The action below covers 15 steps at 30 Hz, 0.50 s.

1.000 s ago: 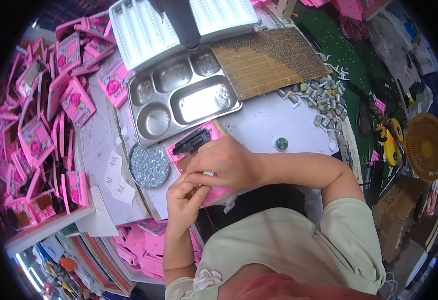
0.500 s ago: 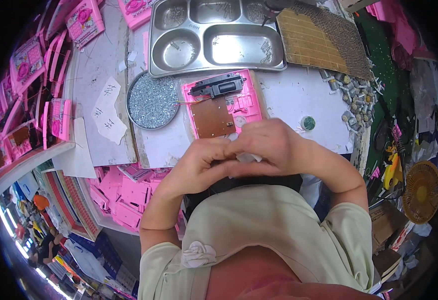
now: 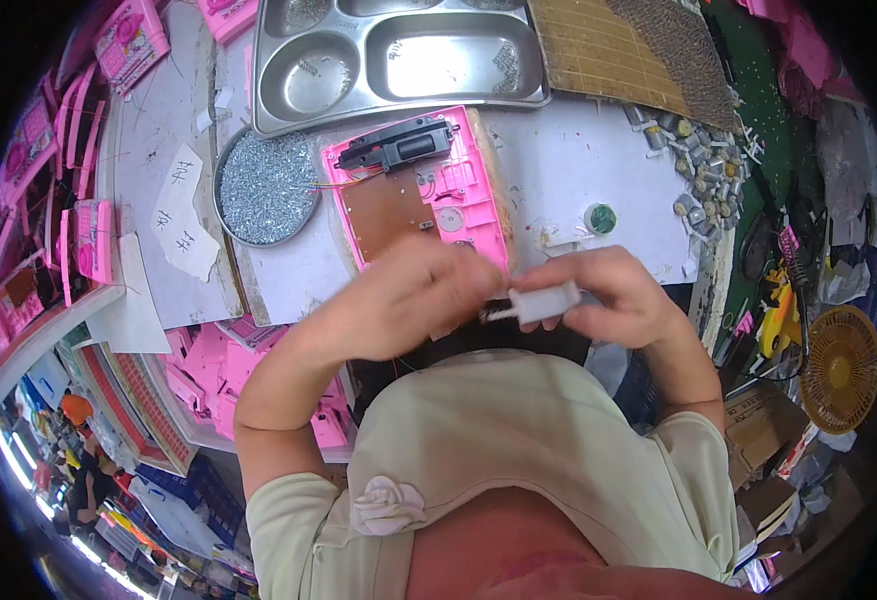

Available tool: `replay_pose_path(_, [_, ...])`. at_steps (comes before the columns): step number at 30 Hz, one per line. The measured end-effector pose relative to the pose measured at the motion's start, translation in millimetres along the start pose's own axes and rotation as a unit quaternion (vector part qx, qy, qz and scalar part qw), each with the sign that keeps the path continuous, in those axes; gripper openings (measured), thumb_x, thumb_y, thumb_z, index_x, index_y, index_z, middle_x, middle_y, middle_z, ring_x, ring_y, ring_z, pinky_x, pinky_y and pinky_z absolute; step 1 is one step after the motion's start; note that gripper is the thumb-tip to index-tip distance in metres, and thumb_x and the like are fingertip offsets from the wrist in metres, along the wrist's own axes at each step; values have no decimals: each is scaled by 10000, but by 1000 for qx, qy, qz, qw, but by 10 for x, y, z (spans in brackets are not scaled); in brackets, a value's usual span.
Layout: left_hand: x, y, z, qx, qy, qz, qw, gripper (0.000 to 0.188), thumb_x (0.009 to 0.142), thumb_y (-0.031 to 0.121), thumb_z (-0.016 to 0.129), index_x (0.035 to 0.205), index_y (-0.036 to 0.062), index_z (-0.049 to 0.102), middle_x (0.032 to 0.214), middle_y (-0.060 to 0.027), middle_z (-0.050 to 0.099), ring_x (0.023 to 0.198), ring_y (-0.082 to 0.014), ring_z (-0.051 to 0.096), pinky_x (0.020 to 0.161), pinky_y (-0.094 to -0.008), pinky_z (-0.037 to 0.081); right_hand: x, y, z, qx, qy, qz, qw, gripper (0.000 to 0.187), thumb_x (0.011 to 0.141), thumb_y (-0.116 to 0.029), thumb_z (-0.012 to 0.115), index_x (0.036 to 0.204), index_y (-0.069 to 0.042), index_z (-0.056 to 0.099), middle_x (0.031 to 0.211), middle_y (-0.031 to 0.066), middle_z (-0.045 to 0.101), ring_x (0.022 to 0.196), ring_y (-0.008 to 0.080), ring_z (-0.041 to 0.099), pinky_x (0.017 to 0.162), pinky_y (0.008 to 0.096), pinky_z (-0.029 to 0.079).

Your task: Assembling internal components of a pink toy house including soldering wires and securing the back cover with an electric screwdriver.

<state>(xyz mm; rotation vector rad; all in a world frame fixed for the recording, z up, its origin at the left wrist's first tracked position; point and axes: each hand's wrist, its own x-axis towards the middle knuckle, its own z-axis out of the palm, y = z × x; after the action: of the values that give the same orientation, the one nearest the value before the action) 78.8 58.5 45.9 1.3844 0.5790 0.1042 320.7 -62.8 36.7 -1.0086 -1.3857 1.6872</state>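
Observation:
My right hand [image 3: 614, 290] is closed on a small white plastic part [image 3: 547, 302], pinched between thumb and fingers; a thin stem sticks out of its left end. Close to that stem is my left hand [image 3: 424, 295], blurred, with its fingers curled together; whatever they hold is hidden. Just beyond both hands lies an open pink plastic housing [image 3: 479, 200]. Inside it are a brown circuit board [image 3: 387, 212] and a black module [image 3: 399, 148] joined by thin coloured wires. The left hand covers the housing's near edge.
A round tray of small metal screws [image 3: 267, 190] sits left of the housing. Behind is a steel compartment tray [image 3: 359, 112]. To the right are a small green-topped round item [image 3: 600, 218], a pile of metal cylinders [image 3: 697, 165] and a brown board [image 3: 609, 60]. Pink housings [image 3: 89, 240] crowd the left.
My hands have come apart from their clasp; the white part now shows in the right hand. The left hand has shifted left. The whole view has shifted, moving the table things up and left.

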Motion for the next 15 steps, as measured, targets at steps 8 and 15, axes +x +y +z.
replay_pose_path(8, [379, -371, 56, 537, 191, 151, 808, 149, 837, 116, 763, 935, 22, 702, 807, -105, 660, 671, -249, 642, 620, -342, 514, 52, 291, -131, 318, 127, 2, 940, 421, 930, -301, 691, 1194, -23, 516, 1195, 242, 649, 990, 312, 679, 829, 383, 522])
replay_pose_path(15, [113, -381, -244, 276, 291, 251, 881, 101, 781, -27, 767, 862, 6, 718, 779, -62, 640, 609, -132, 547, 535, -265, 426, 346, 178, -324, -312, 174, -94, 929, 292, 770, -83, 776, 1054, -70, 711, 1038, 79, 645, 1006, 264, 587, 904, 370, 473])
